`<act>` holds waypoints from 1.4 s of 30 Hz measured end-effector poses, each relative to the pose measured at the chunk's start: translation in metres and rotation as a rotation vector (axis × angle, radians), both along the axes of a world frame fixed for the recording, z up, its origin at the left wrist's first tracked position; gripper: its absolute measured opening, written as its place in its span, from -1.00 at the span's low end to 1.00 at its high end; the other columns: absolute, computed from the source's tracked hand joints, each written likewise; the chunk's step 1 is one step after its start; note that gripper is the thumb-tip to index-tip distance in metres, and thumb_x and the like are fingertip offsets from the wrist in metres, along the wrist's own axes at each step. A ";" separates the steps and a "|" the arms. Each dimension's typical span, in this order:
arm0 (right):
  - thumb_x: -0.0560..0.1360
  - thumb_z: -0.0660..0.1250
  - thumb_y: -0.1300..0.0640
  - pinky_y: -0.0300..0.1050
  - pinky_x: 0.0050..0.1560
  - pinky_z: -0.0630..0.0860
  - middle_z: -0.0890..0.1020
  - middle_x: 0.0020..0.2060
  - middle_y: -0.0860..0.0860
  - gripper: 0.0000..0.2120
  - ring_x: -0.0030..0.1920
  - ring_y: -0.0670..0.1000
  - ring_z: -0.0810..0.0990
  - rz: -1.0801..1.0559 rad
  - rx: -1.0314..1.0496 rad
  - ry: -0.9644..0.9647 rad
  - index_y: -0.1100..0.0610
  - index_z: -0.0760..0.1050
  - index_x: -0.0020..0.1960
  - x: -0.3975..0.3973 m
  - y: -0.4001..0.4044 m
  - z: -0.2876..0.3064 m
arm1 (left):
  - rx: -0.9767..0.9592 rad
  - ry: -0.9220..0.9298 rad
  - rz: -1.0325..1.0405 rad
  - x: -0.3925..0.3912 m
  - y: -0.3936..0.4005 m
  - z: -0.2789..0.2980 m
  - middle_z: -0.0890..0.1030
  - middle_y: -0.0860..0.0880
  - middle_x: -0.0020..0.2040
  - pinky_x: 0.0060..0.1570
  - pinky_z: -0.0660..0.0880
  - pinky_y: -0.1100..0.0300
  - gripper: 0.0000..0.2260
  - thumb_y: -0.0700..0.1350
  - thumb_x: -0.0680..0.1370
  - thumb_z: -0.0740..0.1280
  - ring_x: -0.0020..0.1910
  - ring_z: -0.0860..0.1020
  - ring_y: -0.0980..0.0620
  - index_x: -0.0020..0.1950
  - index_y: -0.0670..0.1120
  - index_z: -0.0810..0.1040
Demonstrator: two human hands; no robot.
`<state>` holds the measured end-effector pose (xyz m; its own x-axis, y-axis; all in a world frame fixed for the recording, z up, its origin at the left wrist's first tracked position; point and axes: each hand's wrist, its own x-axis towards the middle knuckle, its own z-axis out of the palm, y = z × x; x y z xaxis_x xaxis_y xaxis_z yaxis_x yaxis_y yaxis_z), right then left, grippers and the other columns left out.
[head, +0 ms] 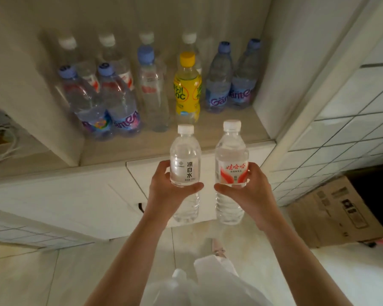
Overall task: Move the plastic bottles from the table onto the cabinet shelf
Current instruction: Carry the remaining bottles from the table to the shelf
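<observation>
Cabinet shelf, left part: two clear bottles with blue caps stand at the front, white-capped clear bottles in the row behind. Centre: a tall clear bottle with a blue cap, then a yellow bottle with a yellow cap. Right part: two blue-tinted bottles side by side. All stand upright, caps up.

Left hand: fingers curled round the middle of a clear bottle with a white label, thumb across its front below the label. Long axis vertical, white cap up, base hanging below the hand. The bottle is held in the air in front of the shelf edge, over the white cabinet doors.

Right hand: fingers and thumb wrapped round the middle of a clear bottle with a red label. Same attitude: upright, white cap up, in the air just beside the other held bottle, not touching it.

Far right, on the floor: a cardboard box.
</observation>
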<state>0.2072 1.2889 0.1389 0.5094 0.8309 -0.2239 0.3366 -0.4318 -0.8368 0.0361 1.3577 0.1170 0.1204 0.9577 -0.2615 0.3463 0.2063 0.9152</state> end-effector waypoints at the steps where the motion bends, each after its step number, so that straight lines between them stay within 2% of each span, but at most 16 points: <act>1: 0.21 0.61 0.03 -0.17 -0.08 0.51 0.58 -0.05 -0.08 -0.34 -0.03 -0.03 0.59 0.003 0.019 0.004 0.09 0.39 0.21 0.008 0.008 0.004 | 0.026 -0.003 0.004 0.009 0.007 0.004 0.64 0.12 -0.06 0.01 0.60 0.04 -0.34 -0.07 0.16 0.67 -0.05 0.64 0.10 0.16 0.05 0.44; 4: 0.22 0.61 0.05 -0.25 -0.15 0.50 0.57 -0.09 -0.15 -0.38 -0.09 -0.15 0.58 0.039 0.078 0.012 0.05 0.38 0.17 0.037 0.034 0.015 | 0.100 -0.027 0.018 0.040 0.028 0.018 0.60 0.16 -0.06 -0.17 0.51 0.32 -0.36 -0.09 0.18 0.66 -0.08 0.59 0.24 0.14 0.07 0.42; 6: 0.21 0.61 0.07 -0.23 -0.13 0.56 0.61 -0.11 -0.15 -0.40 -0.10 -0.16 0.62 0.068 0.125 0.016 0.03 0.40 0.14 0.056 0.052 0.022 | 0.133 -0.065 0.028 0.061 0.041 0.026 0.61 0.15 -0.07 -0.26 0.49 0.43 -0.36 -0.14 0.18 0.66 -0.13 0.58 0.28 0.15 0.03 0.43; 9: 0.19 0.61 0.14 -0.24 -0.18 0.56 0.64 -0.12 -0.11 -0.42 -0.13 -0.15 0.65 0.079 0.195 0.027 0.03 0.42 0.12 0.078 0.074 0.030 | 0.190 -0.133 0.068 0.086 0.060 0.033 0.62 0.13 -0.07 -0.22 0.55 0.39 -0.35 -0.23 0.15 0.66 -0.17 0.61 0.31 0.12 0.04 0.45; 12: 0.20 0.59 0.20 -0.23 -0.17 0.52 0.61 -0.09 -0.09 -0.40 -0.11 -0.13 0.62 0.089 0.266 0.043 0.05 0.39 0.15 0.099 0.094 0.034 | 0.270 -0.170 0.104 0.113 0.078 0.036 0.62 0.15 0.00 -0.12 0.56 0.29 -0.30 -0.21 0.14 0.66 -0.03 0.61 0.24 0.14 0.15 0.42; 14: 0.22 0.59 0.21 -0.30 -0.20 0.48 0.61 -0.05 -0.07 -0.38 -0.08 -0.11 0.61 0.085 0.296 0.039 0.08 0.39 0.19 0.110 0.104 0.032 | 0.306 -0.179 0.110 0.126 0.085 0.036 0.61 0.19 0.03 -0.14 0.54 0.37 -0.28 -0.19 0.16 0.65 0.00 0.60 0.25 0.16 0.21 0.39; 16: 0.22 0.60 0.20 -0.30 -0.17 0.51 0.63 -0.03 -0.04 -0.35 -0.06 -0.07 0.64 0.101 0.305 0.055 0.09 0.40 0.22 0.120 0.113 0.027 | 0.325 -0.182 0.128 0.137 0.091 0.034 0.61 0.18 0.05 -0.17 0.52 0.41 -0.27 -0.21 0.17 0.64 0.00 0.59 0.27 0.20 0.17 0.40; 18: 0.22 0.60 0.19 -0.22 -0.12 0.57 0.64 -0.01 -0.02 -0.34 -0.05 -0.05 0.65 0.104 0.313 0.072 0.07 0.40 0.23 0.125 0.120 0.023 | 0.329 -0.184 0.130 0.142 0.097 0.031 0.61 0.16 0.05 -0.19 0.52 0.43 -0.28 -0.23 0.18 0.64 -0.01 0.59 0.28 0.21 0.13 0.40; 20: 0.22 0.60 0.17 -0.12 -0.07 0.61 0.64 0.01 -0.01 -0.33 -0.03 -0.04 0.66 0.093 0.330 0.086 0.06 0.39 0.25 0.128 0.123 0.019 | 0.327 -0.180 0.128 0.145 0.100 0.028 0.60 0.19 0.02 -0.22 0.51 0.46 -0.30 -0.23 0.18 0.64 -0.05 0.58 0.35 0.16 0.19 0.39; 22: 0.25 0.60 0.17 -0.11 -0.03 0.62 0.62 0.04 0.01 -0.33 0.00 -0.02 0.64 0.086 0.336 0.074 0.07 0.36 0.26 0.127 0.123 0.017 | 0.327 -0.177 0.123 0.145 0.101 0.023 0.58 0.22 0.01 -0.23 0.50 0.49 -0.31 -0.24 0.18 0.63 -0.06 0.56 0.41 0.10 0.24 0.38; 24: 0.26 0.60 0.14 -0.17 -0.02 0.60 0.59 0.06 0.00 -0.31 0.02 -0.02 0.62 0.089 0.346 0.049 0.07 0.33 0.27 0.126 0.122 0.014 | 0.344 -0.178 0.114 0.142 0.102 0.018 0.58 0.21 0.03 -0.19 0.50 0.47 -0.30 -0.26 0.20 0.63 -0.04 0.56 0.40 0.11 0.25 0.38; 27: 0.27 0.59 0.09 -0.26 -0.01 0.56 0.56 0.11 0.01 -0.29 0.08 -0.03 0.59 0.112 0.351 -0.018 0.07 0.31 0.30 0.124 0.117 0.008 | 0.361 -0.192 0.082 0.135 0.104 0.013 0.60 0.13 0.10 -0.06 0.54 0.35 -0.27 -0.28 0.20 0.63 0.06 0.59 0.25 0.19 0.21 0.39; 32: 0.32 0.55 0.02 0.06 0.15 0.58 0.54 0.19 0.02 -0.24 0.16 0.03 0.57 0.091 0.339 -0.083 0.08 0.24 0.38 0.121 0.114 -0.001 | 0.328 -0.165 0.041 0.132 0.100 0.006 0.60 0.13 0.18 0.15 0.57 -0.03 -0.31 -0.09 0.24 0.60 0.19 0.57 0.11 0.26 0.27 0.37; 36: 0.36 0.54 0.09 0.03 0.19 0.52 0.49 0.25 0.07 -0.27 0.23 0.09 0.51 0.092 0.300 -0.146 0.16 0.23 0.38 0.116 0.102 -0.008 | 0.374 -0.071 0.076 0.129 0.088 -0.002 0.56 0.16 0.24 0.17 0.56 -0.05 -0.32 -0.02 0.33 0.57 0.24 0.54 0.13 0.36 0.16 0.34; 40: 0.39 0.51 0.14 0.01 0.25 0.47 0.47 0.28 0.14 -0.30 0.28 0.12 0.47 0.101 0.299 -0.205 0.24 0.24 0.40 0.112 0.095 -0.013 | 0.411 -0.021 0.127 0.133 0.077 -0.013 0.53 0.16 0.27 0.15 0.58 -0.02 -0.29 -0.07 0.36 0.57 0.26 0.52 0.16 0.41 0.10 0.29; 42: 0.39 0.50 0.16 -0.08 0.25 0.43 0.46 0.28 0.16 -0.31 0.29 0.12 0.46 0.097 0.290 -0.198 0.25 0.23 0.39 0.110 0.098 -0.013 | 0.422 -0.035 0.150 0.137 0.076 -0.016 0.53 0.15 0.27 0.15 0.58 0.00 -0.29 -0.10 0.37 0.56 0.26 0.52 0.16 0.42 0.07 0.29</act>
<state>0.3176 1.3870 0.1256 0.4350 0.8919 0.1235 0.5323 -0.1441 -0.8342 0.1729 1.4341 0.1007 -0.0257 0.9871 0.1578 0.3085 -0.1423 0.9405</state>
